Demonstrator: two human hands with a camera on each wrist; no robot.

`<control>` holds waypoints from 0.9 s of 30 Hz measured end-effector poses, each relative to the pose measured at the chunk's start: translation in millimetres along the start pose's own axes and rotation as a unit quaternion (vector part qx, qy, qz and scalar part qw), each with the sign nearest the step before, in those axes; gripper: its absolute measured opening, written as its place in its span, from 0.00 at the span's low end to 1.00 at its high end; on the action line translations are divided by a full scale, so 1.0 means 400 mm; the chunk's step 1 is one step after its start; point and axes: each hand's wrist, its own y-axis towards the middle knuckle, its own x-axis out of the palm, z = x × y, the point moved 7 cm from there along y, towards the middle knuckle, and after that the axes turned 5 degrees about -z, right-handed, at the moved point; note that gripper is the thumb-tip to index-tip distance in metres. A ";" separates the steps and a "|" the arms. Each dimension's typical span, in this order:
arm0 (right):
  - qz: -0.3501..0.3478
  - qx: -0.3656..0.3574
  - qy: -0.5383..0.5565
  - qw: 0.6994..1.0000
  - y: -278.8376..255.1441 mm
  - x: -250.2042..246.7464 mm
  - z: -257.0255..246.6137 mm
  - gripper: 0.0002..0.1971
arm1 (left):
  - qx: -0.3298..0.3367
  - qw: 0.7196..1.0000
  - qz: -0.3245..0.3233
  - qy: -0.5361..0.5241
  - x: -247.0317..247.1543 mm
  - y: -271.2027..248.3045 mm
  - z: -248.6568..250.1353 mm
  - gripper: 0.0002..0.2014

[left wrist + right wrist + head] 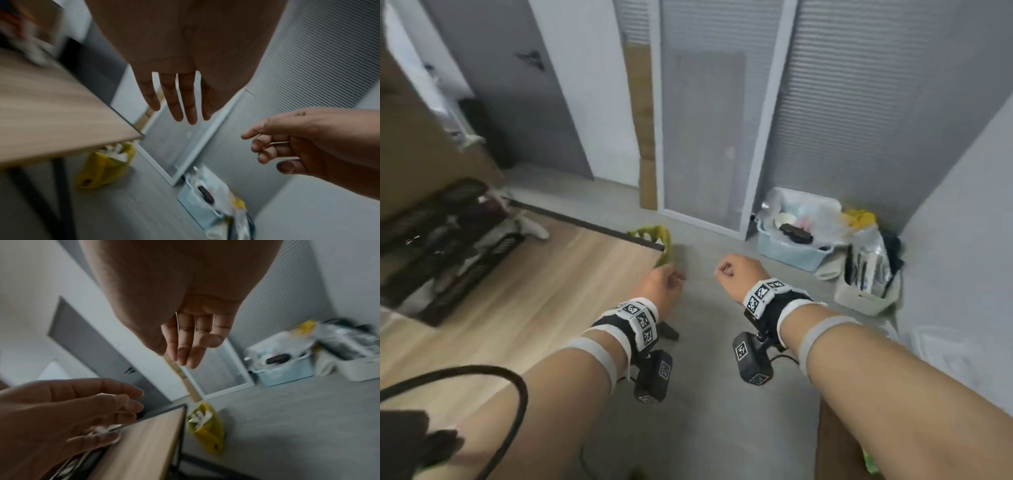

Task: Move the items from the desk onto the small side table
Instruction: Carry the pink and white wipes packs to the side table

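Your left hand and right hand hang empty over the grey floor, fingers loosely curled, beside the wooden desk corner. Square black-and-white marker tags on both wristbands. Beyond: yellow bag, then blue basket. No lettering legible.

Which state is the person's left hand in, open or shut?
Open: the left hand shows straight, slightly spread fingers holding nothing, beside the wooden desk.

Matt wood-grain desk, plastic basket
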 end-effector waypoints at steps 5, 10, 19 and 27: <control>-0.114 -0.143 -0.043 0.982 -0.019 0.301 -0.424 0.06 | -0.140 0.984 0.106 -0.024 -0.315 -0.254 -0.319 0.08; -0.208 -0.274 -0.098 0.934 -0.137 0.617 -0.802 0.07 | -0.267 0.930 0.247 -0.055 -0.556 -0.594 -0.660 0.07; -0.353 -0.409 -0.190 0.820 -0.402 1.104 -1.122 0.05 | -0.429 0.839 0.319 -0.098 -0.663 -1.128 -1.022 0.05; -0.385 -0.427 -0.306 0.759 -0.488 1.366 -1.134 0.22 | -0.542 0.817 0.170 -0.095 -0.503 -1.338 -1.199 0.51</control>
